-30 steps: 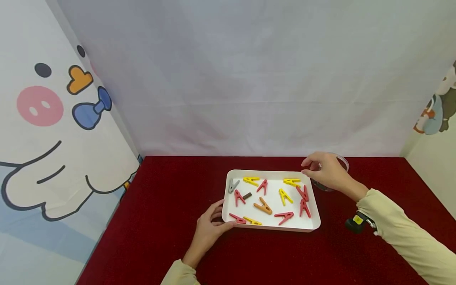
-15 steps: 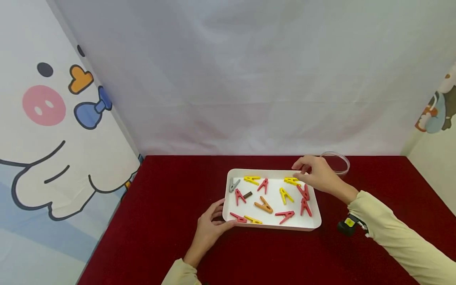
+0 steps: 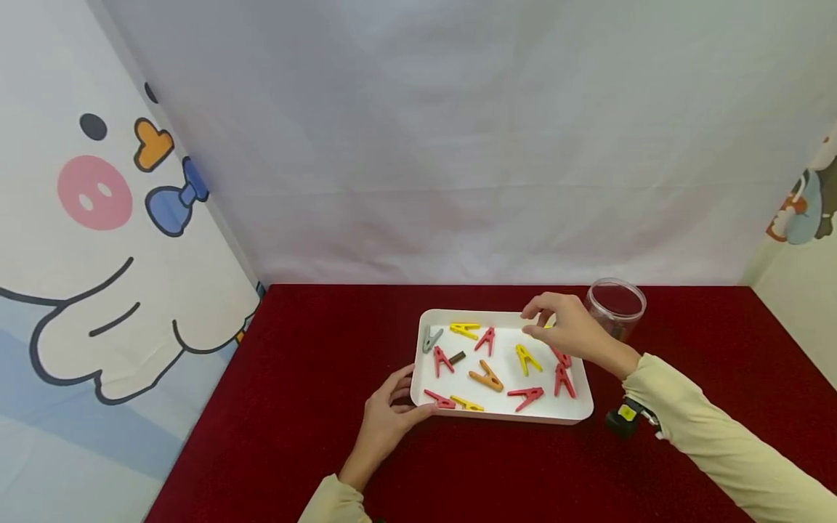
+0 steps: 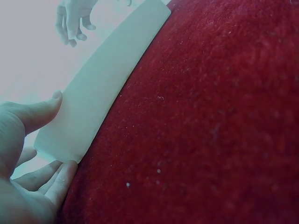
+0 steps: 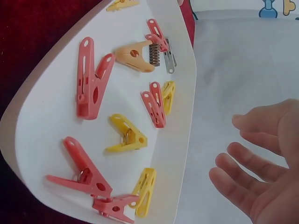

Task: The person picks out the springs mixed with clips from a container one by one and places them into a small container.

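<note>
My left hand (image 3: 386, 421) holds the near left corner of a shallow white tray (image 3: 523, 417). In the left wrist view the thumb lies along the tray's rim and the fingertips touch its outer end wall. Above the tray's far right part hovers my right hand (image 3: 569, 334), fingers loosely bent, nothing between them. Spread in the tray are several red clothespins (image 5: 96, 84), several yellow clothespins (image 5: 127, 135), an orange clothespin (image 3: 487, 376), a grey clothespin (image 3: 431, 339) and a dark coil spring (image 5: 154, 54). The right hand hides the far right yellow clothespin almost entirely in the head view.
A clear round jar (image 3: 621, 319) stands behind the right hand, with something dark low inside. Dark red cloth (image 3: 294, 349) covers the table. A pale curtain (image 3: 458, 145) hangs along the back edge, and a cartoon-printed sheet (image 3: 78, 290) at the left.
From beside the jar, my right hand has moved left over the tray's far right corner, uncovering more of the jar. The left hand keeps its hold, and the tray stays in place.
</note>
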Demonstrator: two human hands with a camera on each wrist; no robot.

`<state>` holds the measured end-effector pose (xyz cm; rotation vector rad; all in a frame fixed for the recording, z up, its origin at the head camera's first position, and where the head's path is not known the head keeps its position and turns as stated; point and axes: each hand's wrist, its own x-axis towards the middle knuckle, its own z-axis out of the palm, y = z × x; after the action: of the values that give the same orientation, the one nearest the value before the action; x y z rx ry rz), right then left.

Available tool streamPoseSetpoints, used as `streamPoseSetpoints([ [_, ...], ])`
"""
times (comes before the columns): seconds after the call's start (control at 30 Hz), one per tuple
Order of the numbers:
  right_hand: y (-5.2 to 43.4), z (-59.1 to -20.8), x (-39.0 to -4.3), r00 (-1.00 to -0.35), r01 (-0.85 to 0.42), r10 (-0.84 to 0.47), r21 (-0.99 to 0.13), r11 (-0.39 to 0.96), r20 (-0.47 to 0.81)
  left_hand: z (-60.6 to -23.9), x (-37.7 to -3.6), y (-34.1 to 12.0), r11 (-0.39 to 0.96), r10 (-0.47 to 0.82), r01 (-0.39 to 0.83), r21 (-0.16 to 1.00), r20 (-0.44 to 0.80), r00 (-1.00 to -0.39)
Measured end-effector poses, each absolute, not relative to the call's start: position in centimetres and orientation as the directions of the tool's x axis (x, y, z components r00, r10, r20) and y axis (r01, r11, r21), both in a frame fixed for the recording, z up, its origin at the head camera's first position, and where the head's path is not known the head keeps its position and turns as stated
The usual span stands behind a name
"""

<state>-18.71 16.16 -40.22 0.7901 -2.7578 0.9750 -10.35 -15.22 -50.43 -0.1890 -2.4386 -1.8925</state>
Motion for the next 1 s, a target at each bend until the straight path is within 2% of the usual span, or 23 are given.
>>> streamPoseSetpoints([
  [0.6,13.3,-41.7,-19.1,-0.851,-0.510,-0.467,-0.597,0.619,0.242,-50.6,-10.4,-15.1,0.261,0.063,0.123,0.958,0.110,-0.992],
  [1.0,12.5,-42.2,-22.5,-0.806,-0.546,-0.556,-0.619,0.565,0.203,-50.5,-12.1,-13.4,0.259,0.010,0.112,0.959,0.114,-0.993],
])
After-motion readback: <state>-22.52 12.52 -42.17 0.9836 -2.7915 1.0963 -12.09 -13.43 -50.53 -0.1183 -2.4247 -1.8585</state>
